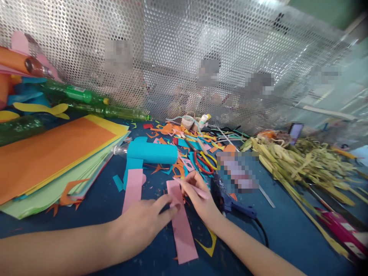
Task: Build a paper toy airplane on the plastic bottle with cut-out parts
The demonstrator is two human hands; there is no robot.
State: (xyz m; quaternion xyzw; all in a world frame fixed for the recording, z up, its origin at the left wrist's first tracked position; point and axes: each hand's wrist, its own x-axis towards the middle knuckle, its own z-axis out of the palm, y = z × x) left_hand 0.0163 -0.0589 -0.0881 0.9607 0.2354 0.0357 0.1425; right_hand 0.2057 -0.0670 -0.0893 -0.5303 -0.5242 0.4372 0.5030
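A long pink paper strip (184, 237) lies in front of me on the blue table. My left hand (146, 220) rests with its fingertips on the strip's left edge, fingers apart. In my right hand (201, 197) is a pink pen (198, 189), its tip at the top end of the strip. A second pink strip (133, 188) lies further left, its lower end behind my left hand. Beyond it, a bottle wrapped in blue paper (153, 152) lies on its side, with more blue paper beneath it.
Stacked coloured paper (63, 153) and green bottles (123, 112) are at the left. Paper scraps, red-handled scissors (201, 165) and cups stand or lie behind. A blue glue gun (238, 207), a blurred phone-like object and dried husks (301, 165) are at the right. People sit behind a perforated panel.
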